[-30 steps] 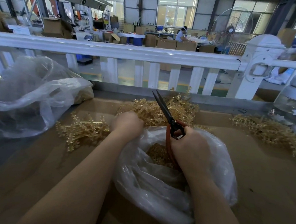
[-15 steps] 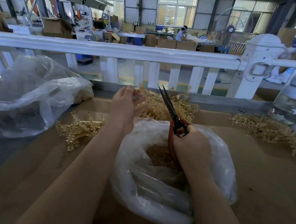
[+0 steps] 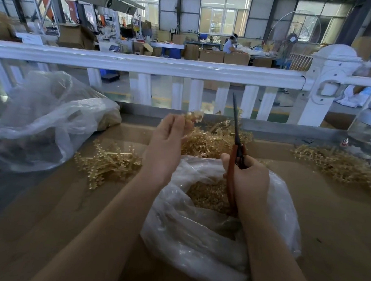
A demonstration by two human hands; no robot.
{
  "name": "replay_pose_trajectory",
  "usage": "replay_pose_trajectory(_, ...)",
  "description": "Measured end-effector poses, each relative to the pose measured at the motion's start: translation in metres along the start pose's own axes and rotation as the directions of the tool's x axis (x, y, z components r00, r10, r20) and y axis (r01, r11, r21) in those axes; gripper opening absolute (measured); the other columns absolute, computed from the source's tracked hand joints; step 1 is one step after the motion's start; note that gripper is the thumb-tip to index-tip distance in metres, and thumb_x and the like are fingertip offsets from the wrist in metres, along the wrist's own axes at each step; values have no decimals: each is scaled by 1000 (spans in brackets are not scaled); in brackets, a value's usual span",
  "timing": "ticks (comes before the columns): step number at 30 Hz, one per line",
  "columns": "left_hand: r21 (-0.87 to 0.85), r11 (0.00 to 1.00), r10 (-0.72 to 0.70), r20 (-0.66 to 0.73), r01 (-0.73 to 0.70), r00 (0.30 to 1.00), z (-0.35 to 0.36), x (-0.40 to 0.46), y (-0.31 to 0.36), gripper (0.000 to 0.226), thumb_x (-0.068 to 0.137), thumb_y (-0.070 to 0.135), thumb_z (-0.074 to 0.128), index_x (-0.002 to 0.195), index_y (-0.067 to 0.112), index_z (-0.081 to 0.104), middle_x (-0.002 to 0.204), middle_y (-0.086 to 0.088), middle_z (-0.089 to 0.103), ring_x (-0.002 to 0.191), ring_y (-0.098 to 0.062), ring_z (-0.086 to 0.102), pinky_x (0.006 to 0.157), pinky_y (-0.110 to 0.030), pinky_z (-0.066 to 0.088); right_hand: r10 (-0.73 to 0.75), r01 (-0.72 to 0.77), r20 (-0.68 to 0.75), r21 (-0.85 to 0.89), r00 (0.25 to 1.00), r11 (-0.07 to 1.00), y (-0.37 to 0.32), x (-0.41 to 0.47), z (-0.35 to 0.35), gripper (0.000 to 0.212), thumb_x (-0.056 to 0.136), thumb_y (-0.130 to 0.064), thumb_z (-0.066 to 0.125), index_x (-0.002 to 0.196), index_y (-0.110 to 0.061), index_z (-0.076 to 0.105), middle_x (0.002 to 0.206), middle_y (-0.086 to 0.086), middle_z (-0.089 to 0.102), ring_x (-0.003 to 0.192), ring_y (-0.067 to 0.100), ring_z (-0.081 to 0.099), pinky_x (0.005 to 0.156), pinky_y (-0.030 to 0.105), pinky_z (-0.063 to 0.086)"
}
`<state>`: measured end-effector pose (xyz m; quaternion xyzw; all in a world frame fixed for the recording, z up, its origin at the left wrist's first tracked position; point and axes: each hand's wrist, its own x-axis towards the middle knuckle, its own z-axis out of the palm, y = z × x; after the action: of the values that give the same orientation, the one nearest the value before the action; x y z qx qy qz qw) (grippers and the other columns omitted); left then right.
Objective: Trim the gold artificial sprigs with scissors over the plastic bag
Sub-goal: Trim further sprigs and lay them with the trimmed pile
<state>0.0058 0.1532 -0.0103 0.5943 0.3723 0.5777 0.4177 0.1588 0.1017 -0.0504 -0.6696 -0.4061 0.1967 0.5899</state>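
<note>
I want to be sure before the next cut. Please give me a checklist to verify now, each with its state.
1. Left hand holds a small gold plastic sprig at its fingertips: ok.
2. Right hand grips the orange-handled scissors: ok.
3. Scissor blades open to take the sprig: not ok, they look closed and point up.
4. Sprig between the blades: not ok, it is to the left of them, apart.
5. Sprig above the open clear plastic bag: cannot tell, it looks further back, over the gold sprig pile.
6. Left fingers away from the blades: ok.
</note>
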Motion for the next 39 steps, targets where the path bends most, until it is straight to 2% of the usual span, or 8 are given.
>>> replay_pose_trajectory(6, 353, 880, 288, 138, -319, 948, 4, -23, -25, 24, 105, 22, 44, 84, 29, 55, 80, 12, 58, 77, 4, 53, 70, -8, 40, 78, -150, 177, 441, 981, 885, -3, 0, -5, 35, 80, -45, 78, 84, -11, 72, 67, 5, 71, 39, 6, 48, 38, 14, 36)
replay_pose_trajectory(11, 485, 719, 408, 285, -497, 868, -2, -26, -27, 21, 101, 19, 46, 89, 13, 61, 81, 10, 54, 73, -3, 48, 67, -12, 34, -55, -110, 271, 556, 961, 824, 1, -1, -6, 49, 75, -73, 72, 81, -24, 75, 82, 13, 75, 38, 8, 41, 36, 20, 30)
replay_pose_trajectory(15, 558, 615, 447, 335, -557, 829, -3, -26, -26, 26, 101, 22, 46, 92, 9, 67, 89, 6, 61, 84, -12, 56, 75, -23, 41, -86, -66, 251, 542, 964, 838, 1, -1, -6, 52, 75, -80, 66, 77, -29, 73, 60, 0, 64, 37, 10, 40, 37, 21, 31)
replay_pose_trajectory(19, 589, 600, 422, 343, -542, 839, -4, -28, -23, 30, 100, 26, 44, 94, 11, 69, 100, -1, 70, 109, -34, 63, 86, -35, 47, -68, -104, 272, 572, 960, 814, -3, -1, -8, 52, 74, -57, 80, 89, -8, 71, 51, -3, 53, 35, 9, 41, 34, 21, 30)
replay_pose_trajectory(24, 533, 647, 446, 316, -546, 837, -5, -29, -23, 24, 103, 18, 46, 97, 9, 67, 97, 12, 57, 107, -33, 61, 85, -25, 39, -5, -169, 311, 529, 950, 832, -9, -2, -7, 5, 87, -4, 72, 86, -8, 69, 54, -5, 62, 41, 2, 55, 40, 11, 41)
replay_pose_trajectory(31, 461, 745, 384, 295, -482, 875, -5, -29, -25, 27, 96, 38, 55, 100, 14, 66, 95, 6, 62, 91, -12, 57, 79, -29, 46, -78, -72, 282, 487, 956, 871, -8, -3, -9, 5, 91, -4, 69, 94, -8, 71, 53, -11, 60, 46, -2, 56, 45, 9, 42)
replay_pose_trajectory(34, 504, 726, 401, 242, -468, 884, -5, -29, -29, 40, 78, 47, 75, 100, 19, 58, 98, 10, 57, 91, -5, 51, 77, -12, 40, -92, -65, 266, 526, 959, 848, -7, -4, -11, 5, 91, -3, 69, 93, -8, 70, 53, -11, 60, 45, -1, 56, 44, 9, 41)
replay_pose_trajectory(39, 598, 626, 558, 106, -501, 823, -4, -26, -35, 52, 68, 35, 85, 102, 14, 51, 100, 4, 49, 86, -7, 44, 72, -17, 41, -89, -72, 266, 541, 960, 838, -9, -4, -10, 11, 90, 0, 69, 89, -11, 70, 63, -5, 67, 47, -1, 57, 46, 9, 42)
